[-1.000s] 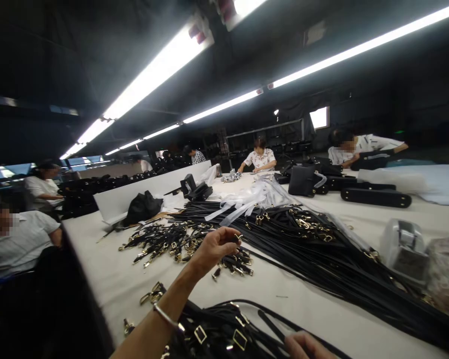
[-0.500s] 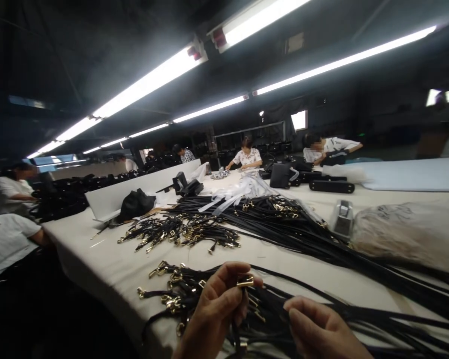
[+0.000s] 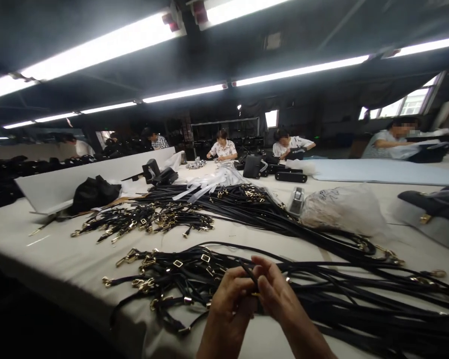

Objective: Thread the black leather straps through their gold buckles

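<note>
Where both meet, the left hand and right hand pinch a thin black strap (matte, flat) above tangled gold-buckled straps.

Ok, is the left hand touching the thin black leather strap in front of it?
Touching. The head view shows the left hand and the right hand pinched together on the thin black leather strap, whose end pokes up between them.

The fingers of the left hand and right hand cover most of the pinched strap; we see only a short black length. Both forearms leave the bottom edge. The strap pile runs past the right edge.
</note>
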`<state>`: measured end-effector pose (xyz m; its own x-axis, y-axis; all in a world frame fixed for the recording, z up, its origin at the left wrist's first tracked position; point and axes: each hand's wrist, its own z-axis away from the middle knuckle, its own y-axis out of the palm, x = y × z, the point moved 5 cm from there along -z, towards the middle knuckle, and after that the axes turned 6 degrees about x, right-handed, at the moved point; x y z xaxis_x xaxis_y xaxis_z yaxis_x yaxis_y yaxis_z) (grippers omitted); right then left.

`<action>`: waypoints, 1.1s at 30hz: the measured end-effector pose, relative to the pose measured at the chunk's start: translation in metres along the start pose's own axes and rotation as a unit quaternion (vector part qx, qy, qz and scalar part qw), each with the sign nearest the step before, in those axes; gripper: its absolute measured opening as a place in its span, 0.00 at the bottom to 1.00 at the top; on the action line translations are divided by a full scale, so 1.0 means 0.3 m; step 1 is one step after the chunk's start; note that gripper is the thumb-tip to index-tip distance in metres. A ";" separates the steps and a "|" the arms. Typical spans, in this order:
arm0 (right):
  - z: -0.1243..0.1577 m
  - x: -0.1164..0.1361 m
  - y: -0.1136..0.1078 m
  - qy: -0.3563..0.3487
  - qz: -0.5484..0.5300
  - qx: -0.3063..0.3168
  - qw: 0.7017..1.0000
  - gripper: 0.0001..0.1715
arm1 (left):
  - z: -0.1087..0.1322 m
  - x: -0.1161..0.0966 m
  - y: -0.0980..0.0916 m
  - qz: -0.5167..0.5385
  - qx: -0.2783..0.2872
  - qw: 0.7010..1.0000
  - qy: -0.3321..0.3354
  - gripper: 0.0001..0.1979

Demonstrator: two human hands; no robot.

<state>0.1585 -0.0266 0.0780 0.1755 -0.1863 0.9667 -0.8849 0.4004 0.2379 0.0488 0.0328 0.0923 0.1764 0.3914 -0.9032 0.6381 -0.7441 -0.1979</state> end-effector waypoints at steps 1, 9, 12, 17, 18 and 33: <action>0.007 0.021 0.002 -0.031 0.060 -0.018 0.998 0.35 | 0.002 -0.003 0.008 -0.025 0.003 1.000 0.007 0.11; 0.003 0.010 -0.018 0.023 -0.025 -0.038 0.999 0.32 | 0.024 0.143 0.108 0.219 0.086 0.954 -0.184 0.28; -0.001 -0.012 -0.049 0.071 -0.186 -0.043 0.979 0.32 | 0.040 0.186 0.144 0.275 0.144 0.914 -0.261 0.33; -0.006 -0.023 -0.110 0.074 -0.307 -0.030 0.948 0.28 | 0.059 0.186 0.169 0.314 0.161 0.870 -0.344 0.29; -0.006 -0.025 -0.123 0.070 -0.317 -0.026 0.946 0.28 | 0.065 0.183 0.180 0.313 0.174 0.861 -0.361 0.26; 0.125 -0.085 -0.252 0.133 -0.030 -0.022 0.990 0.23 | 0.024 0.158 0.171 0.057 0.126 0.958 -0.252 0.08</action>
<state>0.2049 -0.0857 0.0319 0.3409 0.0299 0.9396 -0.8507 0.4352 0.2948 0.0844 0.0091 0.0365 -0.1895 0.0357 -0.9812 0.4237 -0.8985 -0.1145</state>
